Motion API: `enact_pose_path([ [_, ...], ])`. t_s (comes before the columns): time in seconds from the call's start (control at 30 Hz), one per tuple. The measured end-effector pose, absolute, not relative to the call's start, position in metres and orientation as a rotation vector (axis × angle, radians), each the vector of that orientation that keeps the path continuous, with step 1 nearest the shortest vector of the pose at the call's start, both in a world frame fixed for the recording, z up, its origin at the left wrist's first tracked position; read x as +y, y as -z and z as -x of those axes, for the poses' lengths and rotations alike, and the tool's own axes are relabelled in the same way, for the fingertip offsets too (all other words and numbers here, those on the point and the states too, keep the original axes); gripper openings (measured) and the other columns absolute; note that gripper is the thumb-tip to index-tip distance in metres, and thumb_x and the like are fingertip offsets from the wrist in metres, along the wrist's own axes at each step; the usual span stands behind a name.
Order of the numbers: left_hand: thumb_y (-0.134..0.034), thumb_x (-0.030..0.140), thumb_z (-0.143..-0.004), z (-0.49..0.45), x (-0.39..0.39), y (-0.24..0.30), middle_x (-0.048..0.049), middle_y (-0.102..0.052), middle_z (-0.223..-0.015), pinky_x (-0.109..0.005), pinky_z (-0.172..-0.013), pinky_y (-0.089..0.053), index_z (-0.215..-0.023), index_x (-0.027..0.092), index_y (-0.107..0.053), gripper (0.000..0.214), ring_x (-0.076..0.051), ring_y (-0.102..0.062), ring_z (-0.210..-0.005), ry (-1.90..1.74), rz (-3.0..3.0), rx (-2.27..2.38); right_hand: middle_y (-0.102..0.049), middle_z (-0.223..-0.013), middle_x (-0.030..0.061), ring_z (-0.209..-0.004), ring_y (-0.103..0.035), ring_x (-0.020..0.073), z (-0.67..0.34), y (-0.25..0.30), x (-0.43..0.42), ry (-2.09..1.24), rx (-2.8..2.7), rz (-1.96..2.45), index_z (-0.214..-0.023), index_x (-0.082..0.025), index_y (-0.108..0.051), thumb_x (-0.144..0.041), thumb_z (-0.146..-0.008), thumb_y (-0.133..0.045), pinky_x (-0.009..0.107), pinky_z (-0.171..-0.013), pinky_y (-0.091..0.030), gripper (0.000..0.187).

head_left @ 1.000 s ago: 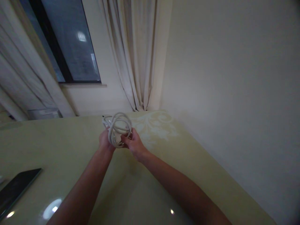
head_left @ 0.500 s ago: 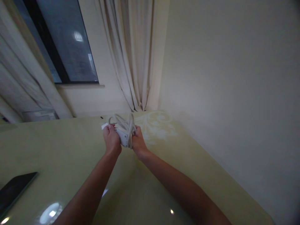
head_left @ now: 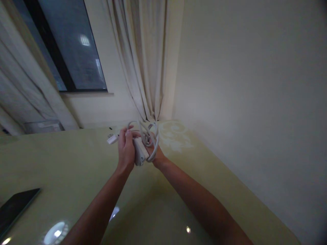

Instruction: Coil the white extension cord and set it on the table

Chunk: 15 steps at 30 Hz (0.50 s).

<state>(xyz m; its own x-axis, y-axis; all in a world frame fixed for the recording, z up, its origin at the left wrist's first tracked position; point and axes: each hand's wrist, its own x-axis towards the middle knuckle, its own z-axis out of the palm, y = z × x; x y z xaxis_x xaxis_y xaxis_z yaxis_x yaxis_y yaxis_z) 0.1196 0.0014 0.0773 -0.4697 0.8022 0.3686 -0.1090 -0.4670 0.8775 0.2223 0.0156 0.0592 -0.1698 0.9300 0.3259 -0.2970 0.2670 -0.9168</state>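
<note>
Both my hands are raised over the far part of a glossy yellow-green table [head_left: 63, 163] and grip a white power strip [head_left: 139, 153] wound in its own white cord [head_left: 152, 137]. My left hand [head_left: 126, 149] is closed on the strip's left side, its fingers curled over the top. Close to those fingers a white plug end [head_left: 111, 139] sticks out to the left. My right hand [head_left: 156, 153] is mostly hidden behind the cord loops, which wrap around it near the wrist.
A dark phone or tablet [head_left: 15, 211] lies flat near the table's left front. The table's far right corner meets a plain wall [head_left: 242, 85]. Behind it hang pale curtains [head_left: 145, 61] beside a dark window [head_left: 68, 44].
The bundle has turned in my hands: the power strip now stands more upright, the loops have shifted right over my right hand, and the plug end has come out to the left.
</note>
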Motion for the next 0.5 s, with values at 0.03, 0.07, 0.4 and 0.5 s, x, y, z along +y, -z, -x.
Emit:
enact_pose_path([
  [0.03,-0.065,0.055,-0.092,-0.122,-0.002,-0.081,-0.0005,-0.068,-0.083,-0.029,-0.072,-0.053,-0.123,0.022,-0.066,0.046,-0.019,-0.067,-0.076,-1.968,-1.128,1.092,-0.072,-0.117,0.0056,-0.119,-0.067,0.0271,-0.222,-0.061,0.016,-1.236,-1.297,0.623,-0.108,-0.028,-0.067,-0.048,-0.076,-0.086,0.042,-0.107,-0.053,0.042],
  [0.07,-0.066,0.052,-0.091,-0.124,-0.004,-0.084,-0.0016,-0.070,-0.086,-0.030,-0.074,-0.054,-0.127,0.022,-0.066,0.047,-0.020,-0.069,-0.080,-1.959,-1.134,1.071,-0.072,-0.119,0.0062,-0.118,-0.067,0.0275,-0.221,-0.062,0.016,-1.225,-1.308,0.580,-0.109,-0.028,-0.067,-0.051,-0.078,-0.084,0.043,-0.108,-0.053,0.042],
  [0.4,-0.073,0.025,-0.068,-0.107,-0.022,-0.110,-0.0117,-0.073,-0.125,-0.039,-0.084,-0.061,-0.138,0.025,-0.068,0.070,-0.031,-0.070,-0.108,-1.565,-1.155,0.784,-0.073,-0.100,0.0024,-0.094,-0.072,0.0248,-0.224,-0.069,0.027,-1.151,-1.287,0.608,-0.114,-0.028,-0.063,-0.045,-0.075,-0.086,0.042,-0.088,-0.060,0.048],
  [0.5,-0.086,0.025,-0.071,-0.100,-0.021,-0.112,-0.0113,-0.069,-0.135,-0.037,-0.087,-0.060,-0.147,0.031,-0.061,0.080,-0.029,-0.070,-0.113,-1.556,-1.243,0.714,-0.074,-0.099,0.0025,-0.089,-0.072,0.0247,-0.230,-0.080,0.024,-1.171,-1.299,0.563,-0.116,-0.029,-0.063,-0.046,-0.076,-0.084,0.040,-0.081,-0.061,0.048],
])
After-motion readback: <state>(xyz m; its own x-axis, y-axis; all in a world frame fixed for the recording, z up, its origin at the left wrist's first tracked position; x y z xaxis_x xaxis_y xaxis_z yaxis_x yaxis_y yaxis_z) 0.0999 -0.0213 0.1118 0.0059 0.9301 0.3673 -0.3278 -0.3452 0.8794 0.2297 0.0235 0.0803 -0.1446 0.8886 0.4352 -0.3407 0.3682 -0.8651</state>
